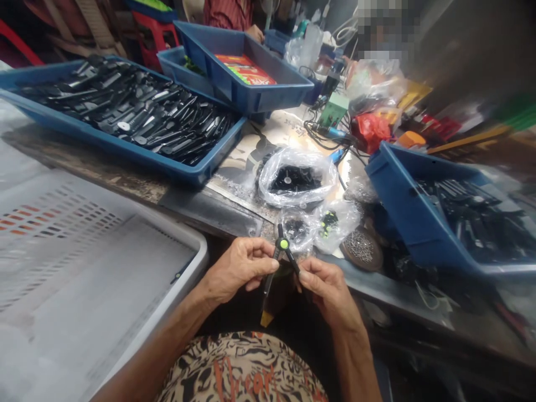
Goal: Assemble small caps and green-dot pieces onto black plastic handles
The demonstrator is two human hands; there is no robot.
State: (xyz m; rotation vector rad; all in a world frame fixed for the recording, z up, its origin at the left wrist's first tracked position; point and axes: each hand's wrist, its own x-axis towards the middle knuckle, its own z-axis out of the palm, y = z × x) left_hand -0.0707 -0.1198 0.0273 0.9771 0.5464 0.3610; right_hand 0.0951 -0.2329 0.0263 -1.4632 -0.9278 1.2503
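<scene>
Between my hands is a black drawing compass (283,244) with a bright green disc at its hinge, held hinge up with its two legs spread. My left hand (238,269) pinches the left leg between thumb and fingers. The right leg is gripped by my right hand (324,285), whose fingers partly cover its lower end. Just beyond the hinge, at the table edge, lie a small clear bag of dark parts (297,230) and another bag of green and black pieces (330,222). A larger plastic bag (298,178) holding black parts stands behind them.
A blue tray (201,174) heaped with black compass parts is at left, a tilted blue bin (393,206) of similar parts at right. A round dish of small metal pins (362,249) sits near the edge. A white crate (192,245) stands left. A person (228,14) sits opposite.
</scene>
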